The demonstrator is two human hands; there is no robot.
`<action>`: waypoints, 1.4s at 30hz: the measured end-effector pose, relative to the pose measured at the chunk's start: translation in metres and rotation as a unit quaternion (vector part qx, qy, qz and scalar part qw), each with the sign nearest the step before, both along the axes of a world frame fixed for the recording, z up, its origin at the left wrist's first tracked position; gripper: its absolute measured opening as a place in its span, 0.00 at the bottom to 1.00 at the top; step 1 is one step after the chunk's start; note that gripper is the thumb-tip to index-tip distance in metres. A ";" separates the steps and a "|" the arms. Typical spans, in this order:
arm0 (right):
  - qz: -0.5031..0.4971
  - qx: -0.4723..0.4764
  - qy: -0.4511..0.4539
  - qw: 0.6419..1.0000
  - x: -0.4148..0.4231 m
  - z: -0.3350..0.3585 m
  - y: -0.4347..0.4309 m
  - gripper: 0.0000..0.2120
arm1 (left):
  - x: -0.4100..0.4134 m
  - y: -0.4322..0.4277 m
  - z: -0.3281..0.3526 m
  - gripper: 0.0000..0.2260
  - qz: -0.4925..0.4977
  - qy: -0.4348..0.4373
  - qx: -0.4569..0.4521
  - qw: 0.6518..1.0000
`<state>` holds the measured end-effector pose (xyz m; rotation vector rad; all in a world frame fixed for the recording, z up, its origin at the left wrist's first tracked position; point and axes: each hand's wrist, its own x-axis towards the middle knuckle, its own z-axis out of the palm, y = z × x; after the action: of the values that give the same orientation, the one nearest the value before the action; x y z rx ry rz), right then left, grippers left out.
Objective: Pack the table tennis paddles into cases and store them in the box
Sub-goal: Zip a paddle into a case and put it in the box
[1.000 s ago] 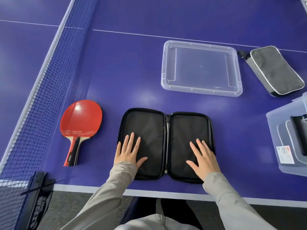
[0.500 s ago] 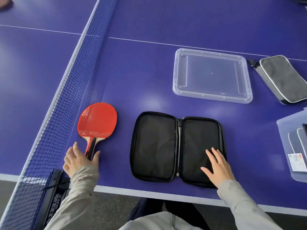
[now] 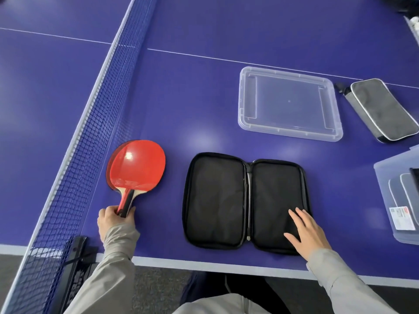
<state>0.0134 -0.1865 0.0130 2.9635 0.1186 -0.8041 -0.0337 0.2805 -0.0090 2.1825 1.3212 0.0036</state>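
A red paddle [image 3: 137,165] lies at the left by the net, on top of a second paddle whose edge shows beneath it. My left hand [image 3: 114,219] is closed around the top paddle's handle. A black zip case [image 3: 246,200] lies unzipped and spread flat at the centre, both halves holding nothing. My right hand [image 3: 306,231] rests flat, fingers apart, on the case's right half near its front corner. The clear storage box [image 3: 385,200] sits at the right edge with cased items inside.
The net [image 3: 90,137] runs along the left, its clamp [image 3: 77,254] at the table's front edge. A clear lid [image 3: 289,105] lies upturned behind the case. A closed grey case [image 3: 383,109] lies at the far right.
My left hand left the case, reached left to the paddle and has closed on its handle. My right hand stayed on the case's right half.
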 end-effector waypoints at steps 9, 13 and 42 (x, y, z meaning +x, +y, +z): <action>0.008 -0.011 -0.016 1.000 0.002 0.000 -0.005 0.32 | 0.005 -0.009 0.011 0.15 0.027 0.004 0.008 1.000; 0.017 -0.012 -0.031 0.999 0.003 0.002 -0.016 0.32 | 0.009 -0.030 0.021 0.16 0.017 -0.015 0.025 0.999; 0.073 0.106 -0.021 0.991 0.001 -0.026 -0.098 0.33 | 0.008 -0.417 0.001 0.13 -0.038 -0.072 -0.038 0.996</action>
<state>0.0144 -0.2844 -0.0133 3.1186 0.4413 -0.7548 -0.0259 -0.1363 -0.0077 2.1254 1.1393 0.0785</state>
